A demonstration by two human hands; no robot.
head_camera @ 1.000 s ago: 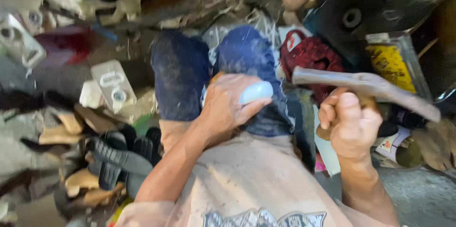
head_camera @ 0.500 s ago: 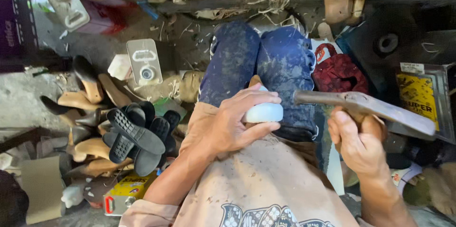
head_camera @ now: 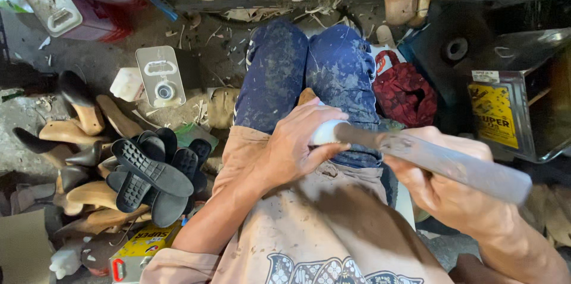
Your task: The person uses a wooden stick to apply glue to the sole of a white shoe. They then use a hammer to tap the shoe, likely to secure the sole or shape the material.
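Two hands work on the lap: left hand [head_camera: 294, 150] wraps the white piece [head_camera: 327, 132], right hand [head_camera: 443, 186] clenches the hammer [head_camera: 440, 162]. Thumb at 9 o'clock may get struck.

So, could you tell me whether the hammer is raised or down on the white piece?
Down: the hammer head meets the white piece held on the lap.

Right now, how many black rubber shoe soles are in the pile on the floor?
About 5: one on top, one under it, one at lower right, two behind. They overlap, so more may be hidden.
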